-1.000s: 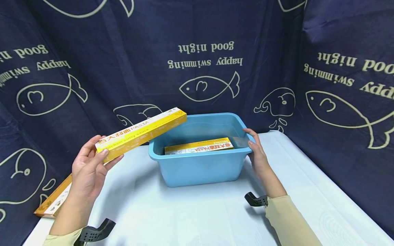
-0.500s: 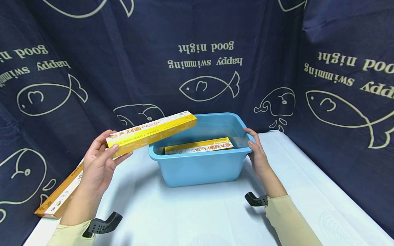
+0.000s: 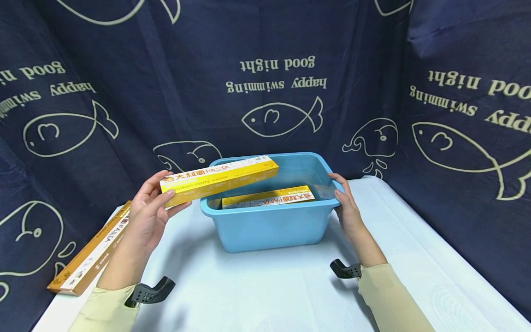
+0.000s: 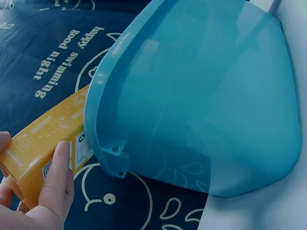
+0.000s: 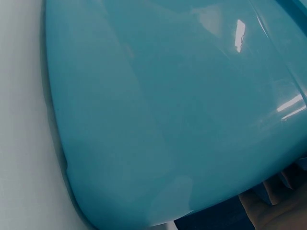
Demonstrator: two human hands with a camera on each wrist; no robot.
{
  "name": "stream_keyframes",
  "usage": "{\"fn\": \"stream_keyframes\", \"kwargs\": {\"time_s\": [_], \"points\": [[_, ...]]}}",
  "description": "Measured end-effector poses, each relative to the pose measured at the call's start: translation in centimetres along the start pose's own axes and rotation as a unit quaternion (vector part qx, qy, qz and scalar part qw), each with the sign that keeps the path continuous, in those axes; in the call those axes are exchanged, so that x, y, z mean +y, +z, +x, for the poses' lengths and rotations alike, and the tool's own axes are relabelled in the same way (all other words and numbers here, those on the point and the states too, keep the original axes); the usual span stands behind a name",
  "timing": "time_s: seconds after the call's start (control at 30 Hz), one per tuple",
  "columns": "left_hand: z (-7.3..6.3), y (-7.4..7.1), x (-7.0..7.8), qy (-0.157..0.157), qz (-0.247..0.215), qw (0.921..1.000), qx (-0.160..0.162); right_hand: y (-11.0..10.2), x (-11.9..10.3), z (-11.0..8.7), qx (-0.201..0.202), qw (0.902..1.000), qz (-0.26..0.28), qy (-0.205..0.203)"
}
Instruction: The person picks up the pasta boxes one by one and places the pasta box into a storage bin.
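My left hand (image 3: 151, 216) grips the near end of a yellow-and-white pasta box (image 3: 220, 179). The box slants up to the right, its far end over the blue plastic bin (image 3: 271, 230). In the left wrist view, thumb and fingers hold the box (image 4: 45, 136) at its end, and the bin's rim (image 4: 98, 96) overlaps its far part. A second yellow pasta box (image 3: 269, 197) lies inside the bin, label text upside down. On the bin's right rim, my right hand (image 3: 350, 210) holds with thumb and fingers; the right wrist view shows mostly the bin's outer wall (image 5: 144, 120).
A brown-and-white pasta box (image 3: 89, 258) lies on the white table (image 3: 257, 290) at the left, partly behind my left forearm. Dark blue fish-print cloth (image 3: 282, 41) hangs behind and at both sides. Inside the bin, something clear (image 3: 325, 191) shows at the right.
My left hand has carried the yellow pasta box right and slightly down, farther over the bin, tilting it flatter. More of the brown box shows. The right hand and bin stay put.
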State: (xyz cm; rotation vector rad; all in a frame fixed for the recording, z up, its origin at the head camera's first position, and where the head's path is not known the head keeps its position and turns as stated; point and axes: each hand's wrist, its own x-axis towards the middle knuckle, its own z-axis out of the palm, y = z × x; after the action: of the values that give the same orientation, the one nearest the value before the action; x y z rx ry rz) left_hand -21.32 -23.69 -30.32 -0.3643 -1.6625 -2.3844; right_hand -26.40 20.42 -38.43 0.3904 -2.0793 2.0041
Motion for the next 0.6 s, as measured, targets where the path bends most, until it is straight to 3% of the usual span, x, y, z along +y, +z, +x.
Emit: {"fn": "stream_keyframes", "kwargs": {"time_s": [0.3, 0.6], "points": [[0.7, 0.8, -0.4, -0.028, 0.016, 0.9994, -0.010, 0.0, 0.0, 0.1, -0.001, 1.0000, 0.004, -0.004], [1.6, 1.0, -0.4, -0.042, 0.069, 0.9965, -0.021, 0.0, 0.1, 0.1, -0.003, 0.9999, 0.008, -0.006]]}}
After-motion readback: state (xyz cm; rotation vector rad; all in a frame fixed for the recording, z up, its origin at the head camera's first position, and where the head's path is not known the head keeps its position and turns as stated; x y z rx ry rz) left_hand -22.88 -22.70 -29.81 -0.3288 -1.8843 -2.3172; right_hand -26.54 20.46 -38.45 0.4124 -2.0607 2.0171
